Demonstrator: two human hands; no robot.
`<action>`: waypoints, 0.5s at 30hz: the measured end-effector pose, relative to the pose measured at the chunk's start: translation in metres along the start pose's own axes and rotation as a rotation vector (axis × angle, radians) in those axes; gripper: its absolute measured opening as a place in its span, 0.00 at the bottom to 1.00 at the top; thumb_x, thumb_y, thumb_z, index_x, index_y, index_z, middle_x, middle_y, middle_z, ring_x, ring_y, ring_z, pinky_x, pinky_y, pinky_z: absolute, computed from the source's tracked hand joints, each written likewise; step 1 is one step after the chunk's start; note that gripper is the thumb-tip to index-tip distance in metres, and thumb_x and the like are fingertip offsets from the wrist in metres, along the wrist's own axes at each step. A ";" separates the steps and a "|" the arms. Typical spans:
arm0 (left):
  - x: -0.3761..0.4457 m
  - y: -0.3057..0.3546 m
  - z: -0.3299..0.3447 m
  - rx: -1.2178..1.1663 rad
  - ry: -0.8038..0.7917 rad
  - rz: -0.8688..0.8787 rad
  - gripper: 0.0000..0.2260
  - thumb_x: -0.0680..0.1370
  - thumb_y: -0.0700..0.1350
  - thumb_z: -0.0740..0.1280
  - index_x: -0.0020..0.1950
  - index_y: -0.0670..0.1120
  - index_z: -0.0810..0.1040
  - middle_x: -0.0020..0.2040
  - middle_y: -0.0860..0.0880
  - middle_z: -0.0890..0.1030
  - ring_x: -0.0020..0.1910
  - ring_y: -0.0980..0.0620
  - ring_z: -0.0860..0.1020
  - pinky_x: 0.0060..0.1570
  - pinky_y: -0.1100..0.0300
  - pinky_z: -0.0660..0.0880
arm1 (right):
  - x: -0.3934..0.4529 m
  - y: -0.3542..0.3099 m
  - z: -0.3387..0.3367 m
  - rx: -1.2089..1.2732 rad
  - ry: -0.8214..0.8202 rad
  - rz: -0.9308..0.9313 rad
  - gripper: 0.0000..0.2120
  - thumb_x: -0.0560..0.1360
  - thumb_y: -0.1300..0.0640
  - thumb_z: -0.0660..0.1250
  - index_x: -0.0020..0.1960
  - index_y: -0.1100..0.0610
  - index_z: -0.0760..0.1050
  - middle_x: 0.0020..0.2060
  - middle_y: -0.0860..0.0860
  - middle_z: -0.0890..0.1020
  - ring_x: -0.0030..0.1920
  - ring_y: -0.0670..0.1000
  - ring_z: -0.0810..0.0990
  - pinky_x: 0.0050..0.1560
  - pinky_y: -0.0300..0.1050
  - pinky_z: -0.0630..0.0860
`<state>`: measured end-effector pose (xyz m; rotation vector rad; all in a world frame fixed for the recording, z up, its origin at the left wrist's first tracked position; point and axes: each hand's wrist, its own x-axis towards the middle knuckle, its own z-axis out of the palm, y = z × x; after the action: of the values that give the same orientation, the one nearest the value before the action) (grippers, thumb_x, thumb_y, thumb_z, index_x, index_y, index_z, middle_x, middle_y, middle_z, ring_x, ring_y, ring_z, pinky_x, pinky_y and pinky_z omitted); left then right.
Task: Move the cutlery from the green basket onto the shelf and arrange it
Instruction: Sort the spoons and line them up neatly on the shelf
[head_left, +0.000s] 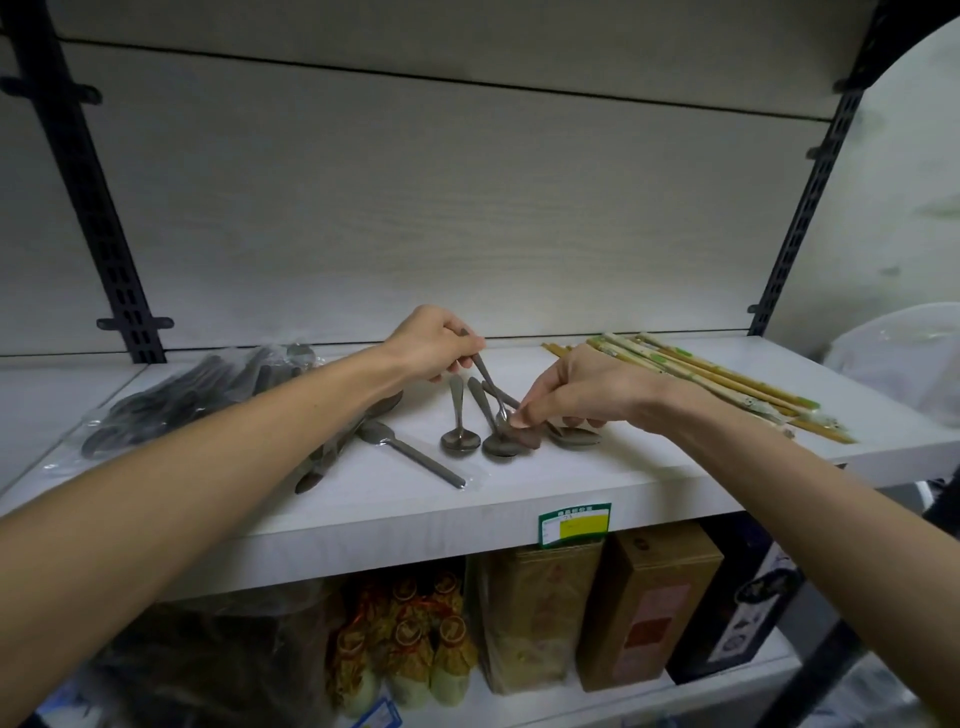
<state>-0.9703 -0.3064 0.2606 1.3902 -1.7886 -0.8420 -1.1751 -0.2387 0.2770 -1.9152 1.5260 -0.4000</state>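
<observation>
Pinching spoon (488, 382) handle: left hand (434, 343) fingers; right hand (576, 389) fingers pinching its bowl, over shelf (519, 499).

- Metal spoons (460, 421) lie close together mid-shelf (571, 483), bowls toward the front edge, handles pointing back.
- One spoon (488, 382) is tilted, handle raised off the board.
- A wrapped spoon (410, 457) lies diagonally to their left.
- Bagged dark cutlery (171, 400) is piled at the left end.
- Paper-sleeved chopsticks (717, 384) lie at the right end.
</observation>
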 end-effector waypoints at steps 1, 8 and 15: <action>0.001 0.000 0.000 -0.001 -0.002 0.007 0.04 0.80 0.45 0.71 0.46 0.46 0.80 0.36 0.49 0.81 0.32 0.56 0.74 0.27 0.65 0.69 | 0.002 0.001 0.000 -0.002 0.022 0.000 0.07 0.71 0.49 0.77 0.45 0.52 0.88 0.37 0.55 0.76 0.39 0.49 0.70 0.33 0.40 0.64; 0.016 -0.010 0.009 0.069 -0.006 0.042 0.07 0.77 0.47 0.74 0.50 0.45 0.85 0.37 0.49 0.83 0.35 0.55 0.77 0.29 0.66 0.70 | 0.026 0.011 0.001 -0.112 0.185 0.034 0.09 0.72 0.49 0.77 0.47 0.54 0.87 0.43 0.48 0.87 0.48 0.48 0.83 0.51 0.44 0.80; 0.016 -0.018 0.020 0.380 0.038 0.063 0.15 0.75 0.56 0.74 0.57 0.50 0.84 0.47 0.51 0.85 0.50 0.50 0.82 0.56 0.51 0.78 | 0.036 0.012 0.010 -0.314 0.271 0.023 0.07 0.71 0.49 0.77 0.45 0.52 0.86 0.40 0.46 0.84 0.44 0.48 0.82 0.46 0.42 0.78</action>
<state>-0.9803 -0.3245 0.2372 1.5612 -2.0233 -0.4522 -1.1686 -0.2711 0.2561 -2.1475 1.8767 -0.4456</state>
